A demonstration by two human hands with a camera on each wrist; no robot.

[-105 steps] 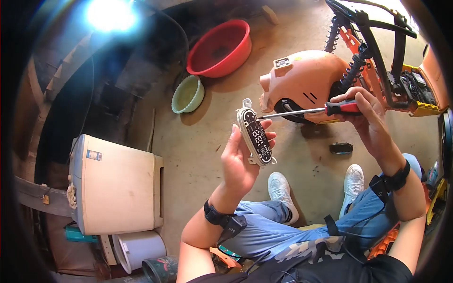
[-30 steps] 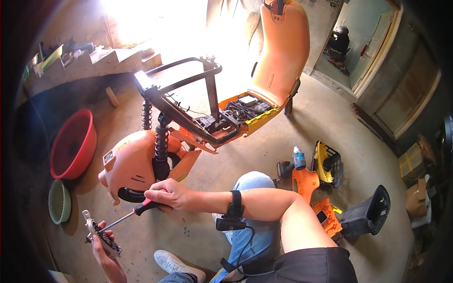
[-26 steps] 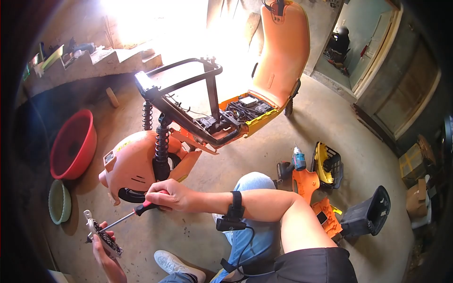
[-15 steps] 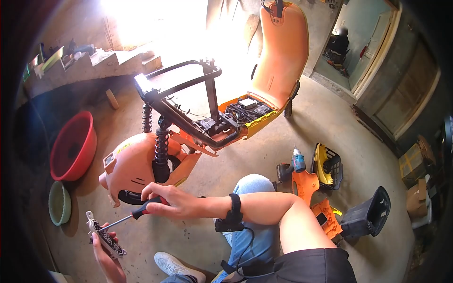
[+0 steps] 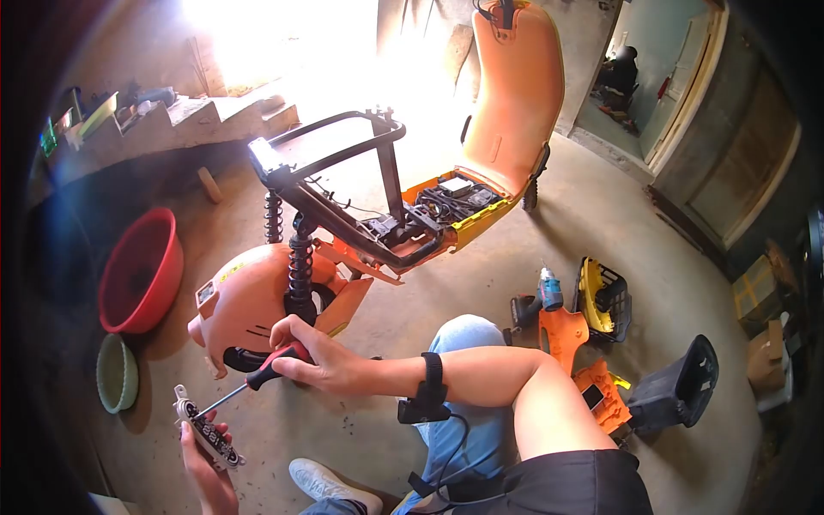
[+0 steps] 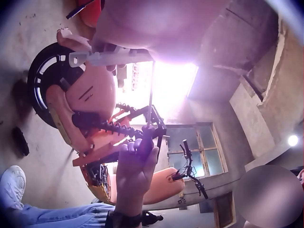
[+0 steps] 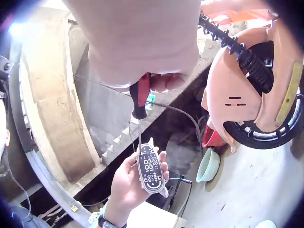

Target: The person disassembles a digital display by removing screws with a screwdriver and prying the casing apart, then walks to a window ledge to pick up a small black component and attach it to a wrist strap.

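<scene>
My left hand (image 5: 206, 476) grips an oval instrument display (image 5: 210, 436) by its sides, thumb on one edge and fingers on the other. In the right wrist view, white digits show on the black face of the display (image 7: 151, 166), which has pale mounting tabs at its ends. My right hand (image 5: 322, 360) holds a screwdriver (image 5: 279, 362) by its red and black handle. The screwdriver's shaft slants down to the left, with its tip at the upper end of the display. From the left wrist view, the right hand (image 6: 130, 171) has its fingers curled round the handle.
A partly stripped orange scooter (image 5: 257, 300) stands ahead, its black frame exposed. Red (image 5: 142, 270) and pale green (image 5: 117, 373) basins lie to the left. On the right are a cordless drill (image 5: 549, 290), orange panels (image 5: 562, 336), a yellow-black part (image 5: 594, 296) and a black bin (image 5: 678, 386).
The head view has swung right since the oldest frame, bringing the whole scooter in. Lately the right fingers have shifted on the handle, while the screwdriver tip stays at the display.
</scene>
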